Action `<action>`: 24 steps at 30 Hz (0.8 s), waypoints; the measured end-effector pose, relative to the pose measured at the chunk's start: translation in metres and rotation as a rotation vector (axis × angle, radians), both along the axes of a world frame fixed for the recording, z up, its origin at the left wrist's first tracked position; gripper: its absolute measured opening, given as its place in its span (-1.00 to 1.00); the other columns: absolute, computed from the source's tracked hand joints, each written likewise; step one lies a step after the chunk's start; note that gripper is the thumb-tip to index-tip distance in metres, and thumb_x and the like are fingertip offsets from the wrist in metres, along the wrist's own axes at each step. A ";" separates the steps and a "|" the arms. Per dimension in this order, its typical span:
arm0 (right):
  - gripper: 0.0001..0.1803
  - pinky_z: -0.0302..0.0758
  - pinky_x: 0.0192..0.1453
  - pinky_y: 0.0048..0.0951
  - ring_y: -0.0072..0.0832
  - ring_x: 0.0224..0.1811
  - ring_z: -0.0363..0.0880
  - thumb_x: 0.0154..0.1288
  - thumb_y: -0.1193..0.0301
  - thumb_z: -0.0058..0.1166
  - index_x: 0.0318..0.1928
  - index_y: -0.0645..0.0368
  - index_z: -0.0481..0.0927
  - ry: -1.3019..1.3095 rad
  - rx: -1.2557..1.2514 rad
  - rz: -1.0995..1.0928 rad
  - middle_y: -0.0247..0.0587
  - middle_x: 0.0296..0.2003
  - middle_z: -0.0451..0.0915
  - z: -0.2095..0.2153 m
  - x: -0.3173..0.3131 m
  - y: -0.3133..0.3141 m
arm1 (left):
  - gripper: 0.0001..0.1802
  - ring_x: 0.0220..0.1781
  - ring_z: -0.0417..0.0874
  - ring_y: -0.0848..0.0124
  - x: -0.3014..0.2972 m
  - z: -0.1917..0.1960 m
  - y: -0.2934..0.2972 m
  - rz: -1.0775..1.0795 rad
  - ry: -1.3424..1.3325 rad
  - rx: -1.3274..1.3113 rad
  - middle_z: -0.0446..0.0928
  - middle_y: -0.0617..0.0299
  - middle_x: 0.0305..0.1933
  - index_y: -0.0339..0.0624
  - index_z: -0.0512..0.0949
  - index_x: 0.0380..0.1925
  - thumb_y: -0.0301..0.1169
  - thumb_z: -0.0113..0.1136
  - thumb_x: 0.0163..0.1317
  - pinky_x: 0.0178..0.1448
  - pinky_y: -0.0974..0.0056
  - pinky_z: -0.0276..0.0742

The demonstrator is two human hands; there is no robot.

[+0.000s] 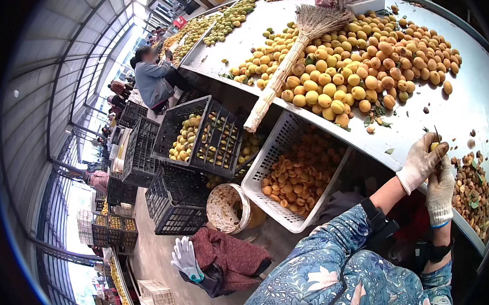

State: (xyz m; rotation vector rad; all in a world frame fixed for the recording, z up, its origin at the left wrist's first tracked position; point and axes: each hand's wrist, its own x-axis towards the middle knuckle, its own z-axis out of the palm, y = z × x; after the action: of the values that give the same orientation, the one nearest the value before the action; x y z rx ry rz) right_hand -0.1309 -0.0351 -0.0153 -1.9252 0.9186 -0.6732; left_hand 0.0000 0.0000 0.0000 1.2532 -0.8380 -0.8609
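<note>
Pinching a yellow fruit (434, 146) over the near edge of the bench (407, 128), the left grip (424, 158) is closed; the right grip (440, 193) cannot be judged. Probably light, soft and easily bruised, the fruit suits gentle holding around its sides.

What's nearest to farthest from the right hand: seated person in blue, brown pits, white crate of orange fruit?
From the right hand:
1. Brown pits, just right, on the table.
2. White crate, left, below table level.
3. Seated person, far upper left.

Gloved fingers (441, 150) hide most of a yellow fruit (434, 146); distant people (120, 88) look too small to read.
</note>
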 end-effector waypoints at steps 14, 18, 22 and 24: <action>-0.63 0.50 -0.06 -0.42 -0.36 -0.12 0.58 0.23 0.53 0.08 0.07 0.26 0.47 -0.067 0.450 -0.113 -0.12 -0.10 0.58 -0.002 -0.012 -0.016 | -0.55 -0.28 0.66 0.00 0.001 0.046 0.004 -0.203 -0.546 0.211 0.59 -0.15 -0.39 -0.34 0.53 -0.42 -0.11 0.37 0.05 -0.17 0.09 0.57; -0.71 0.57 -0.27 -0.46 -0.45 -0.30 0.63 0.23 0.62 0.00 -0.01 0.31 0.50 -0.108 0.511 -0.055 -0.19 -0.26 0.62 -0.007 -0.021 -0.029 | -0.61 -0.30 0.65 0.00 -0.001 0.036 0.003 -0.197 -0.543 0.106 0.58 -0.13 -0.41 -0.31 0.54 -0.42 -0.15 0.35 0.07 -0.19 0.08 0.56; -0.75 0.50 -0.42 -0.51 -0.51 -0.41 0.59 0.22 0.57 0.04 -0.06 0.28 0.53 -0.065 0.593 -0.042 -0.27 -0.33 0.60 0.023 -0.018 -0.021 | -0.62 -0.28 0.63 -0.03 -0.006 0.018 0.002 -0.140 -0.555 0.072 0.57 -0.15 -0.37 -0.35 0.52 -0.44 -0.19 0.33 0.10 -0.19 0.08 0.54; -0.71 0.52 -0.32 -0.52 -0.52 -0.34 0.61 0.24 0.57 0.02 -0.01 0.31 0.53 -0.036 0.599 -0.039 -0.26 -0.30 0.61 0.026 -0.019 -0.021 | -0.61 -0.27 0.61 -0.05 -0.009 0.014 0.001 -0.113 -0.587 0.042 0.56 -0.17 -0.34 -0.37 0.49 -0.43 -0.20 0.32 0.11 -0.18 0.08 0.52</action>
State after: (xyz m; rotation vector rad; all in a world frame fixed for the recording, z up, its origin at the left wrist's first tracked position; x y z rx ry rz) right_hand -0.1496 -0.0563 0.0110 -1.3611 0.9998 -0.3901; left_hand -0.0094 0.0008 0.0136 1.5343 -1.3709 -0.6005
